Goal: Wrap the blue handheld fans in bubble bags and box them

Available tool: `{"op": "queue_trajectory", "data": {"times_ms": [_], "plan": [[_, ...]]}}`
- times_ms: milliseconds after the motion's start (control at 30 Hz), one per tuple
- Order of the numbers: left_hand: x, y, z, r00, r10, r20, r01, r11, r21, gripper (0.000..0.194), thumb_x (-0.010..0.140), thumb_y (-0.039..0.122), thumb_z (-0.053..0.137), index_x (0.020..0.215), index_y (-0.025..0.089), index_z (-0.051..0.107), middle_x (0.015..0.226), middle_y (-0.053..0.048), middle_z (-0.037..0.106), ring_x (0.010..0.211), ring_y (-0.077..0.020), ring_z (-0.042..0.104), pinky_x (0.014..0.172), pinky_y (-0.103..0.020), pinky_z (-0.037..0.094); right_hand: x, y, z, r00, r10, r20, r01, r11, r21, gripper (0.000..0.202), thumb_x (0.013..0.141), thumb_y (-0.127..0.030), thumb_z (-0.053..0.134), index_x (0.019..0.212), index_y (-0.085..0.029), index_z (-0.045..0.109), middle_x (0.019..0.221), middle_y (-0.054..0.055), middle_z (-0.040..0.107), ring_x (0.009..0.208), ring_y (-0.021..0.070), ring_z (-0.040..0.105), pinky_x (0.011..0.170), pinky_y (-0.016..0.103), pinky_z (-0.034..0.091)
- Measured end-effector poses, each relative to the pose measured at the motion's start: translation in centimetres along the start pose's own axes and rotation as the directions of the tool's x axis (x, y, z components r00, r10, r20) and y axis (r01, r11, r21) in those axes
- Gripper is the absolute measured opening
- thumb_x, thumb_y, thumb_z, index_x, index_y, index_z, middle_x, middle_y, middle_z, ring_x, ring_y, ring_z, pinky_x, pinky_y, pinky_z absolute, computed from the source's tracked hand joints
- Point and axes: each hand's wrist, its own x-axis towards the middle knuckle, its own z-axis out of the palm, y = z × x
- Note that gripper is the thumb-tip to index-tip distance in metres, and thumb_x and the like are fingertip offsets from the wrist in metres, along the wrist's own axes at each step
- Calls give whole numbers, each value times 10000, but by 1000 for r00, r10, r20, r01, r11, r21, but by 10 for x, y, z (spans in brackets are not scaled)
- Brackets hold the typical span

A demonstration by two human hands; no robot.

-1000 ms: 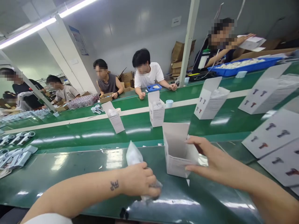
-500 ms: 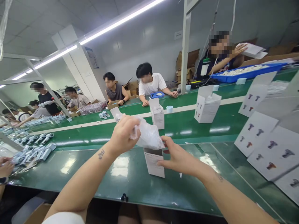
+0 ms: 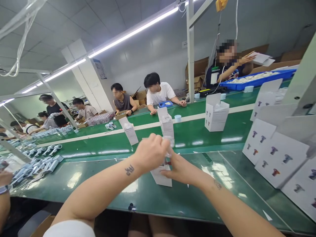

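A small white box (image 3: pixel 161 177) stands upright on the green work surface in front of me. My left hand (image 3: pixel 153 152) is over its top, fingers closed on a clear plastic bag (image 3: pixel 169 142), most of which is hidden behind the fingers and in the box opening. At the right side of the box, my right hand (image 3: pixel 179 167) has its fingers round the upper edge, with the thumb against the near face. Just beyond my hands, another open white box (image 3: pixel 167 126) with a bag inside stands on the belt.
More open boxes stand on the belt (image 3: pixel 118 149), and printed white boxes (image 3: pixel 274 154) crowd the right. Grey-blue device parts (image 3: pixel 41 168) lie in a heap at left, near another person's hand (image 3: pixel 5 177). Several people sit across the belt. A blue tray (image 3: pixel 259 80) is at back right.
My left hand has moved right and lowered the plastic bag onto the box opening. The bag is now mostly out of sight. The view has shifted slightly.
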Motion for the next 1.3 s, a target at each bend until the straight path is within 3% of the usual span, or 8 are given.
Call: {"op": "queue_trajectory", "data": {"times_ms": [167, 333, 533, 700, 833, 1000, 1167, 1300], "plan": [[-19, 12, 3, 999, -19, -43, 13, 992, -124, 237, 948, 345, 457, 1021, 139, 550, 976, -102, 634, 917, -229, 586, 781, -391, 470, -5, 10, 0, 1000, 11, -9, -10, 993, 119, 623, 746, -247, 634, 1293, -274, 337, 1247, 94, 524, 1100, 276, 568, 832, 437, 539], [-51, 16, 37, 988, 110, 106, -81, 966, -246, 483, 843, 630, 508, 913, 166, 626, 981, -117, 680, 1213, -362, 477, 1020, -651, 287, -9, 12, 3, 1000, 17, -13, -14, 983, 185, 675, 749, -287, 674, 1316, -281, 308, 1331, 116, 478, 1249, 296, 489, 904, 463, 527], [-71, 21, 65, 994, -7, 107, 56, 888, -457, 92, 845, 240, 608, 890, 191, 671, 907, -76, 695, 1190, -325, 472, 1004, -559, 386, -2, -11, 14, 998, -52, -21, 54, 993, 106, 680, 790, -231, 616, 1385, -297, 294, 1407, 116, 453, 1309, 300, 448, 970, 467, 505], [-91, -63, 46, 987, -129, 96, 161, 784, -600, 139, 776, 116, 643, 841, 208, 724, 976, -61, 669, 1069, -242, 523, 950, -386, 462, 1, -20, 9, 995, 0, 97, -2, 1000, 22, 792, 843, -394, 587, 1488, -415, 127, 1615, 54, 87, 1288, 314, 491, 905, 405, 559], [-108, -166, 64, 883, -440, 164, 470, 815, -340, 98, 707, 236, 738, 653, 168, 692, 1058, -99, 565, 1062, -288, 478, 942, -457, 457, -2, 12, 9, 964, 190, 186, -193, 981, -3, 598, 864, -525, 509, 1423, -354, 379, 1459, 68, 462, 1246, 298, 540, 928, 381, 550], [-114, -263, 135, 785, -599, 159, 615, 784, -83, 57, 708, 195, 675, 674, 152, 657, 1090, -110, 502, 1112, -292, 456, 997, -455, 438, 14, 49, 22, 943, 227, 243, -202, 971, -124, 483, 853, -529, 512, 1285, -318, 565, 1302, 60, 609, 1167, 277, 596, 987, 389, 515], [-110, -297, 190, 797, -582, 164, 600, 795, -91, 62, 729, 173, 623, 670, 157, 632, 1130, -123, 508, 1171, -314, 428, 1023, -484, 422, 141, 23, 17, 979, -192, -63, 143, 880, -452, 373, 944, -324, 350, 1077, -226, 684, 1248, 128, 602, 1156, 299, 522, 1001, 461, 428], [-107, -297, 214, 816, -553, 170, 573, 813, -104, 58, 780, 189, 596, 761, 158, 643, 1187, -133, 515, 1209, -313, 418, 1074, -480, 382, 260, 4, 19, 939, -301, 167, 322, 600, -732, 358, 915, -147, 358, 1062, -225, 675, 1129, 103, 671, 1172, 309, 409, 1018, 520, 251]]}}
